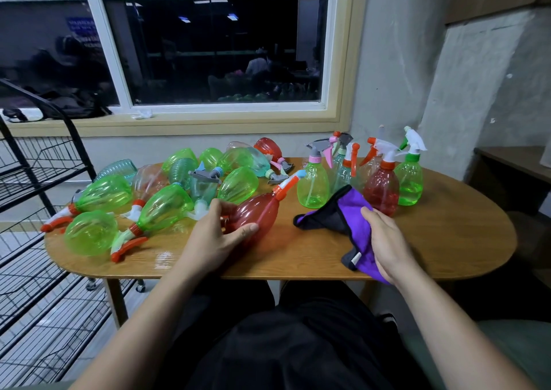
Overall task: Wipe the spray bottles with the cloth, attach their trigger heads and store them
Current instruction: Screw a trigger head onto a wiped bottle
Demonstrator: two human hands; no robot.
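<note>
Right now I have the left grip [226,234] wrapped round the wide base of a translucent red plastic spray bottle [259,211], thumb on its near side. The bottle lies tilted on the oval wooden worktop [447,240], and its orange-and-white trigger head [287,185] points away towards the upright bottles. The right grip [384,240] is closed over a bunched purple-and-black microfibre cloth [348,211], which rests on the worktop just right of the red bottle without touching it. I judge this to be the wiping step for this one bottle, not yet begun, since cloth and bottle are apart. The next move calls for bringing the cloth across onto the red body while the left grip steadies or turns it. The head looks already fitted, though I cannot tell whether its collar is tight. To the left lies a heap of green, clear and red bottles on their sides [104,194]. To the right stands a cluster of upright bottles with heads on [313,187]. A black wire rack [44,181] beside the worktop looks the likely place for storing them.
</note>
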